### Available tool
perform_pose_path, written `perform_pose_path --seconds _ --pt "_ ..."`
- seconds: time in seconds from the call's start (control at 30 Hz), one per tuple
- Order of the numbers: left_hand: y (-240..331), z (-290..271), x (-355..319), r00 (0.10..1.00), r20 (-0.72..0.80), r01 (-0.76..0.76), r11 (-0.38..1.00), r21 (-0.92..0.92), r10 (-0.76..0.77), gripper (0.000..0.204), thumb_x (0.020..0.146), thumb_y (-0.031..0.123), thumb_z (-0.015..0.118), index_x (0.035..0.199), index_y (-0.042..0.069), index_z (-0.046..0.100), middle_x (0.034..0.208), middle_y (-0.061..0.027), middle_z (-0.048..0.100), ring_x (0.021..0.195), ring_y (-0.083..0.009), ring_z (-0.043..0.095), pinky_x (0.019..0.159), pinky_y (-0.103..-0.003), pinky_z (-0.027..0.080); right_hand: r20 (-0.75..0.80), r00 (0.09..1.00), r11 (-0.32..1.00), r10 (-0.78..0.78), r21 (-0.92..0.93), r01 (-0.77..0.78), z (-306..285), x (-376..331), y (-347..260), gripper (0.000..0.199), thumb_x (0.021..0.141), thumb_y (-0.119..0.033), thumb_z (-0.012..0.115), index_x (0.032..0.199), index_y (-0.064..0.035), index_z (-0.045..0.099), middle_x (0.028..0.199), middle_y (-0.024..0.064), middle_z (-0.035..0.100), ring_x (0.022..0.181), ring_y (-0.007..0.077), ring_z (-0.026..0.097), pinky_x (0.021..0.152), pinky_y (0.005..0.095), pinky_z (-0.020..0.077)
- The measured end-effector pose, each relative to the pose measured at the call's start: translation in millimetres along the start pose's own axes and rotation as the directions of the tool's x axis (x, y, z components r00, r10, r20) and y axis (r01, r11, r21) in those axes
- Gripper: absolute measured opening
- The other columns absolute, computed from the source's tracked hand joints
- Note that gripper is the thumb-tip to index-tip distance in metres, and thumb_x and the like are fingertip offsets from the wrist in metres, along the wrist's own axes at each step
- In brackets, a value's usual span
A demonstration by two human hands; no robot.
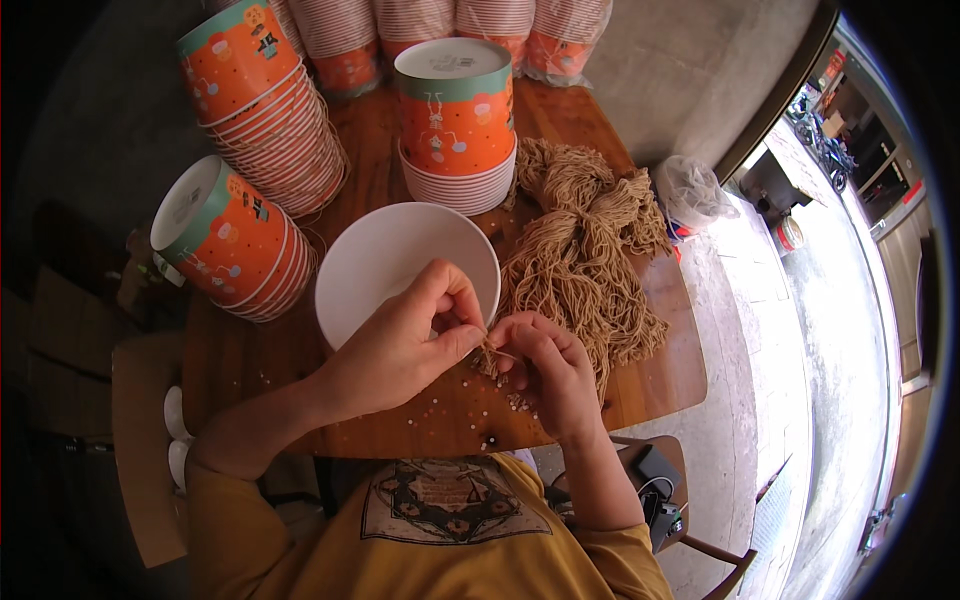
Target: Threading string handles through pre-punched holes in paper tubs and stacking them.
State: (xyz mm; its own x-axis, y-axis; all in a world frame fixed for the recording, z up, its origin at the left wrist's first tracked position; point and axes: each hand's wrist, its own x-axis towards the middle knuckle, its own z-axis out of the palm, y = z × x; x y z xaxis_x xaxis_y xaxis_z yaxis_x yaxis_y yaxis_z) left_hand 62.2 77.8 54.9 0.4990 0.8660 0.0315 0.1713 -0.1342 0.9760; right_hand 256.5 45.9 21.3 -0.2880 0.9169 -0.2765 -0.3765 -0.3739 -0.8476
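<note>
My left hand [408, 340] pinches a thin strand of tan string [486, 343] between thumb and forefinger. Fingertips nearly touching it, my right hand [550, 372] is closed on the same strand. Behind my left hand stands an open paper bucket [365, 260] with a white inside, its near rim partly covered by the hand. To the right lies a large bundle of tan strings [585, 250], tied near its middle. Its loose ends spread toward my right hand. Small pale beads or bits [430, 418] are scattered on the wood below my hands.
Upside-down stacks of orange and green paper buckets stand at the back [455, 120], far left [250, 110] and left [235, 240]. More wrapped stacks [400, 30] line the wall. A plastic-lined bin [690, 195] stands beyond the right edge of the wooden table [670, 385].
</note>
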Motion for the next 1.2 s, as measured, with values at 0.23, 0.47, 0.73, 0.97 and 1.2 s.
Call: perform_pose_path --seconds 0.23,0.47,0.73,0.97,1.2 --pt "1 1 0 1.000 0.013 -0.003 1.000 0.001 0.003 0.020 0.092 0.000 0.060 0.101 0.002 0.042 0.089 -0.0039 0.056 0.081 -0.0090 0.058 0.073 -0.026 0.049 0.028 0.930 0.896 -0.366 -0.260 0.361 7 -1 15 0.008 0.092 -0.006 0.063 0.096 -0.0032 0.056 0.082 -0.0054 0.057 0.073 0.0011 0.050 0.067 0.0176 0.0418" --pt "4 5 -3 0.988 0.058 -0.155 0.963 0.220 0.146 0.024 0.087 -0.005 0.060 0.104 0.003 0.045 0.089 -0.0061 0.053 0.079 -0.0146 0.057 0.070 -0.030 0.049 0.047 0.939 0.927 -0.340 -0.149 0.344 1 4 19 0.010 0.096 -0.011 0.061 0.100 -0.0031 0.056 0.087 -0.0036 0.058 0.077 0.0027 0.050 0.070 0.0184 0.0421" --pt "1 -1 -5 0.943 -0.021 -0.259 0.771 0.582 0.333 0.023 0.082 -0.004 0.062 0.099 0.003 0.049 0.091 -0.0123 0.054 0.084 -0.0308 0.057 0.074 -0.041 0.047 0.075 0.978 0.973 -0.197 -0.110 0.204 -1 3 19 0.012 0.098 -0.013 0.060 0.103 -0.0031 0.057 0.086 -0.0039 0.058 0.075 0.0028 0.050 0.066 0.0181 0.0413" --pt "3 -1 -6 0.942 -0.039 -0.250 0.775 0.580 0.333 0.015 0.082 -0.001 0.065 0.091 0.004 0.053 0.090 -0.0097 0.054 0.083 -0.0293 0.057 0.072 -0.040 0.047 0.029 0.947 0.926 -0.319 -0.203 0.318 3 5 26 0.013 0.095 -0.013 0.064 0.103 -0.0046 0.058 0.084 -0.0024 0.063 0.067 0.0026 0.053 0.057 0.0182 0.0419" --pt "2 1 -7 0.957 -0.042 -0.240 0.865 0.441 0.287 0.013 0.083 -0.002 0.065 0.089 0.003 0.054 0.090 -0.0103 0.055 0.081 -0.0293 0.057 0.069 -0.039 0.047 0.135 0.772 0.435 -0.621 -0.759 0.483 14 -2 15 0.026 0.084 -0.009 0.074 0.105 -0.0051 0.060 0.076 0.0036 0.058 0.062 0.0102 0.057 0.055 0.0256 0.0462"
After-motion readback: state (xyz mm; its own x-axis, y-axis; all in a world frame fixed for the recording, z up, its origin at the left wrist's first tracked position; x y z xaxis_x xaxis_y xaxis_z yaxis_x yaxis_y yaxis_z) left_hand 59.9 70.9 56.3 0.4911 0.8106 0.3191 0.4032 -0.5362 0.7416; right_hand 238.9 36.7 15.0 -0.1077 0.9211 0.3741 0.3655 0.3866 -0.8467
